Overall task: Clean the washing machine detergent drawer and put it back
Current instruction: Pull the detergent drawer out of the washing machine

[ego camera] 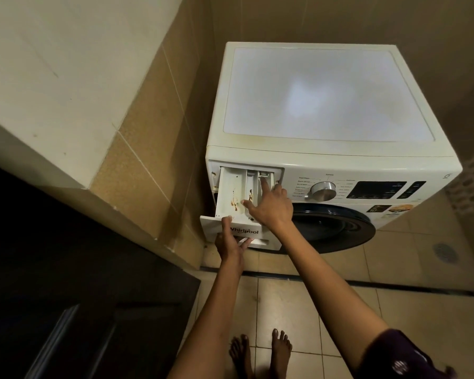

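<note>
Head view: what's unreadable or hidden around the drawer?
- Drawer right compartment: head view, covered by right hand.
- Left hand fingertips: head view, hidden in the drawer front's handle recess.
- Dial labels: head view, too small and blurred.
- Sleeve: head view, cut by bottom edge.

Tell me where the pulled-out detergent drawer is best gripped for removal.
By the front panel of the detergent drawer, coming from the front: it juts clear of the washing machine as a wide lip. The left hand holds it so, thumb on top, fingers beneath.
</note>
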`<state>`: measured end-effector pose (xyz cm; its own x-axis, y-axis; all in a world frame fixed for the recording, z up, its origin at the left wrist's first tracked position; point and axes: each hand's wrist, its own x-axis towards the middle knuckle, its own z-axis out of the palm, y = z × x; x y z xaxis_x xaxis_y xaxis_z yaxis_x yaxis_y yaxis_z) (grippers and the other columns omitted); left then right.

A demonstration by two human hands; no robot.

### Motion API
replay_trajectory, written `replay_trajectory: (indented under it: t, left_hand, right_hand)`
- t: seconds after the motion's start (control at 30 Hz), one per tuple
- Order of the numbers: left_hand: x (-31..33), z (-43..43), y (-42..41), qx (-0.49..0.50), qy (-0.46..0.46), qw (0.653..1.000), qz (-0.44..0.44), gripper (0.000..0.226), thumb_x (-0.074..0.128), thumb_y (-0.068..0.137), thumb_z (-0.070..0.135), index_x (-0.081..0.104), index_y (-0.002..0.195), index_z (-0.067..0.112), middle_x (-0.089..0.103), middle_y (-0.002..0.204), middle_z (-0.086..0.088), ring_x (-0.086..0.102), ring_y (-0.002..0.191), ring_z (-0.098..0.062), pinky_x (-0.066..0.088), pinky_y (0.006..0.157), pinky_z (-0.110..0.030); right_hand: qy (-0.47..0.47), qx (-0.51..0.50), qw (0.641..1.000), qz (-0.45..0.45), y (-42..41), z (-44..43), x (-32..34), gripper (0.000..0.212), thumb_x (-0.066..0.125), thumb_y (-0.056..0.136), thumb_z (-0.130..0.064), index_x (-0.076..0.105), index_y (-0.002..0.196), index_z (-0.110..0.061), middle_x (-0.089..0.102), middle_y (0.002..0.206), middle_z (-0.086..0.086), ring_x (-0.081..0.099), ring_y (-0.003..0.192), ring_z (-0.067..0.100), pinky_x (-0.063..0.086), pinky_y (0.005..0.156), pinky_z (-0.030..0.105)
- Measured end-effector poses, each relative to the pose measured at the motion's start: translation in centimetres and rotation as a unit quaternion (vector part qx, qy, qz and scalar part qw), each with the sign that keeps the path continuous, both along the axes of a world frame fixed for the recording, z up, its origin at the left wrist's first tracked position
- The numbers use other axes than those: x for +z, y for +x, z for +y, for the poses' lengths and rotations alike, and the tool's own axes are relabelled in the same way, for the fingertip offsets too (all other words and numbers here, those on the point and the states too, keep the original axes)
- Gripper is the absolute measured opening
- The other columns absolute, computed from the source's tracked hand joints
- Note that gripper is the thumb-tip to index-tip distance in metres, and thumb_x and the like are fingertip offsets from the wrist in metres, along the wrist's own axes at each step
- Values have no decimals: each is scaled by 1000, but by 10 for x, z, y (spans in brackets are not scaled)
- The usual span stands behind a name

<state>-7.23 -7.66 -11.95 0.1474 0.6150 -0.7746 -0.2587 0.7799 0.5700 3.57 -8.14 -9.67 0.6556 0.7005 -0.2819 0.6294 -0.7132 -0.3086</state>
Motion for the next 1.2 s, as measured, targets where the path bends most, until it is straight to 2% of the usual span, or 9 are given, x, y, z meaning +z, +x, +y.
replay_trajectory:
  t: [0.1,0.3,0.43,0.53,0.83,0.97,1.07,1.2]
  left_hand:
    - [-1,0,-1,1,-3,1000,6,46,57,86,30,47,125,8,54,115,-15,54,107,-29,54,77,-39]
    - [-2,1,0,6,3,1000,2,33,57,87,29,48,115,13,55,114,-14,54,108,-29,54,73,-38]
    - [-3,2,-1,5,7,1000,1,40,56,88,27,47,123,12,54,114,-13,54,109,-28,53,78,-41]
    - [-3,2,-2,2,6,1000,0,44,56,88,29,46,127,10,53,114,-12,53,109,-27,52,78,-40]
    - [-2,-10,-15,-1,5,1000,5,44,55,88,29,47,127,9,54,113,-12,53,106,-27,53,67,-34]
    - [0,-21,-26,-6,2,1000,9,37,53,89,28,47,122,11,53,114,-12,53,107,-27,52,78,-40]
    - [-2,-33,-39,-9,-7,1000,5,28,50,89,26,48,114,13,53,112,-12,52,104,-28,52,79,-41]
    - [-17,-58,-60,-9,-18,1000,-7,45,46,90,26,47,130,8,53,127,-18,55,103,-31,52,73,-40]
  right_hand:
    - [-10,0,1000,5,5,8,-2,80,44,87,-60,13,148,-18,27,146,20,32,131,34,39,96,43]
    - [-11,-16,1000,-5,11,22,-6,79,45,85,-62,24,144,-13,31,142,20,35,128,34,41,94,43]
    - [3,-37,999,6,12,29,-7,72,55,81,-54,38,135,-9,41,132,19,41,121,34,44,87,40]
    - [4,-50,999,14,14,33,-5,70,59,79,-53,44,130,-8,44,128,19,43,119,33,44,87,39]
    - [10,-62,998,23,1,22,-10,83,61,77,-55,31,141,-13,42,132,21,43,121,35,44,89,41]
    - [15,-65,998,23,-12,9,-10,84,61,77,-55,27,143,-14,43,131,20,44,119,35,45,89,41]
    - [17,-70,997,27,-26,-6,-11,87,61,77,-55,24,145,-16,43,129,20,44,118,34,44,90,40]
    - [26,-83,995,44,-51,-32,-17,89,62,76,-55,17,146,-23,42,125,17,44,113,31,44,90,40]
